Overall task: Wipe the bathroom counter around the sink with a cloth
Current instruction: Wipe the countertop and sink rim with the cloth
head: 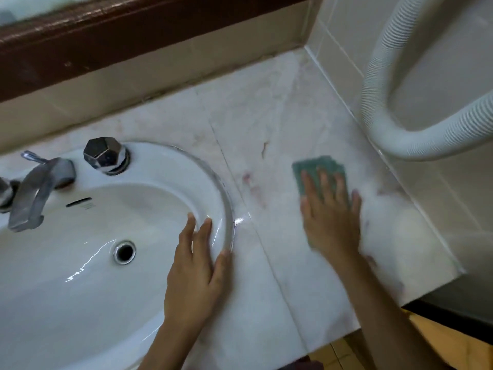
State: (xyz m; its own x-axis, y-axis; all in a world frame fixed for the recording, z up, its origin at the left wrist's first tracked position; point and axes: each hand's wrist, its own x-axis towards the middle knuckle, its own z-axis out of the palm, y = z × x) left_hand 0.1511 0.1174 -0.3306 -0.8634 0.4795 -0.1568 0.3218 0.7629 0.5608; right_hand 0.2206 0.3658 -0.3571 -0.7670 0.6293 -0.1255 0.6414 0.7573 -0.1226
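A green cloth (316, 166) lies flat on the pale marble counter (266, 124) to the right of the sink. My right hand (330, 214) presses down on it with fingers spread; the hand is blurred. Most of the cloth is hidden under the palm. My left hand (197, 268) rests flat on the right rim of the white oval sink (80, 263), fingers apart and holding nothing. Reddish stains mark the counter between the sink and the cloth.
A chrome faucet (40, 188) and a faceted chrome knob (105, 153) stand at the sink's back. A white ribbed hose (378, 108) loops along the tiled right wall. A dark wooden mirror frame (133, 36) runs above the backsplash. The counter's front edge drops to a yellow floor.
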